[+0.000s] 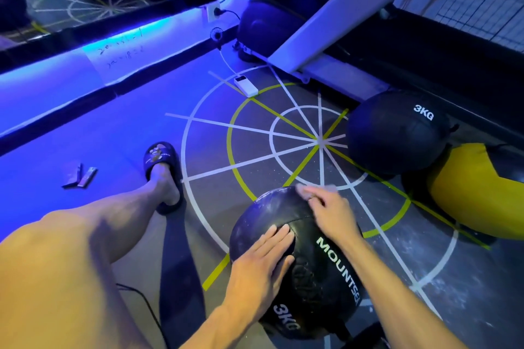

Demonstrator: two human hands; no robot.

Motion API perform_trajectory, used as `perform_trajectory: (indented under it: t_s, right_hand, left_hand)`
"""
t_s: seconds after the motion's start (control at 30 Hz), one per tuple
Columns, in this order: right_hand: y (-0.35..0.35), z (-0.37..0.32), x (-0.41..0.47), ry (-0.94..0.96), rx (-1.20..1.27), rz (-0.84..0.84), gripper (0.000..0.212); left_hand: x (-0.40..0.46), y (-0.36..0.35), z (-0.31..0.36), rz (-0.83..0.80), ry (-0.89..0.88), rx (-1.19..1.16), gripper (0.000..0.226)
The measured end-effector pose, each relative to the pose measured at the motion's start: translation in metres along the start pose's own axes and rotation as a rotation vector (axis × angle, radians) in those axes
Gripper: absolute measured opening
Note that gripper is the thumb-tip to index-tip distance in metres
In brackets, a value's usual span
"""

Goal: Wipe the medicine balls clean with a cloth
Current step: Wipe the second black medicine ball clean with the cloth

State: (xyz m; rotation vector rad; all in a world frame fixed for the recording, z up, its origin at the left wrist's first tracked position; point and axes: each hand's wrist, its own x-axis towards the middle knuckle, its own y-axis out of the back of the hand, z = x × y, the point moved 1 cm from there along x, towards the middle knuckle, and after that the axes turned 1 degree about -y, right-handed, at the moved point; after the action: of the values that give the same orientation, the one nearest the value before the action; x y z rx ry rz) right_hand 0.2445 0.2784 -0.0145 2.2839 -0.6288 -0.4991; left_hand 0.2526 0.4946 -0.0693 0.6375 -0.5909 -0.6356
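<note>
Wiping looks to be under way on a black 3KG medicine ball [295,261] resting on the marked gym floor [255,150] at about five o'clock in the view. The left hand [261,266] lies flat on the ball's near side, fingers straight, steadying it and gripping nothing. The right hand [329,212] reaches over the top, fingers curled at the far edge at twelve o'clock on the ball; motion blur hides whether a cloth is under them, so I cannot tell what it holds. A second 3KG medicine ball [397,133] sits at two o'clock, well apart, beside a yellow bag [465,190]. Next, the ball probably needs rolling to expose its unwiped underside.
</note>
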Motion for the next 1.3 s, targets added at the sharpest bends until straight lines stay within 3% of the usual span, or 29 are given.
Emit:
perform_trajectory:
  t_s: [0.13,0.2,0.3,0.37,0.43,0.5,0.57,0.67,0.7,0.8,0.87,0.9,1.0,1.07,1.2,1.3]
  right_hand:
    - [-0.014,-0.026,-0.014,0.43,-0.217,-0.378,0.039]
    - [0.001,-0.008,0.002,0.338,-0.172,-0.328,0.035]
    - [0.028,0.016,0.021,-0.024,-0.114,-0.068,0.029]
    - [0.018,0.011,0.016,0.068,-0.111,-0.09,0.028]
    - [-0.005,-0.01,-0.002,0.307,-0.146,-0.291,0.031]
    - [-0.013,-0.011,-0.007,0.41,-0.264,-0.487,0.03]
    - [0.001,0.002,0.01,0.349,-0.229,-0.439,0.031]
    - [0.027,0.016,0.03,0.068,-0.208,-0.135,0.032]
    - [0.025,0.013,0.029,0.077,-0.241,-0.105,0.033]
    - [-0.013,-0.017,0.001,0.347,-0.278,-0.358,0.032]
    - [-0.02,-0.019,-0.005,0.418,-0.296,-0.511,0.03]
    - [-0.013,-0.015,0.002,0.398,-0.26,-0.492,0.031]
    - [0.021,0.011,0.034,0.135,-0.162,-0.198,0.031]
    - [0.032,0.019,0.038,0.004,-0.153,-0.124,0.029]
    - [0.016,-0.006,-0.005,0.283,-0.181,-0.276,0.035]
    - [0.025,-0.004,-0.013,0.298,-0.206,-0.392,0.038]
  left_hand:
    - [0.005,-0.006,0.002,-0.067,-0.043,-0.041,0.043]
    - [0.007,-0.007,0.004,-0.112,-0.06,-0.079,0.042]
    - [0.011,-0.013,0.009,-0.204,-0.077,-0.108,0.043]
    - [0.013,-0.014,0.011,-0.217,-0.092,-0.096,0.044]
    - [0.017,-0.014,0.013,-0.214,-0.125,-0.079,0.043]
    - [0.019,-0.015,0.013,-0.235,-0.145,-0.069,0.043]
    - [0.018,-0.016,0.012,-0.237,-0.149,-0.04,0.049]
    - [0.019,-0.022,0.013,-0.253,-0.12,-0.045,0.052]
    - [0.021,-0.023,0.013,-0.258,-0.119,-0.053,0.052]
    - [0.026,-0.02,0.011,-0.271,-0.114,-0.083,0.039]
    - [0.027,-0.019,0.01,-0.292,-0.097,-0.106,0.035]
    - [0.026,-0.02,0.01,-0.301,-0.099,-0.112,0.039]
    - [0.026,-0.024,0.008,-0.3,-0.119,-0.137,0.051]
    - [0.027,-0.025,0.007,-0.306,-0.119,-0.154,0.052]
    - [0.027,-0.022,0.006,-0.309,-0.131,-0.153,0.05]
    - [0.031,-0.021,0.008,-0.352,-0.136,-0.165,0.051]
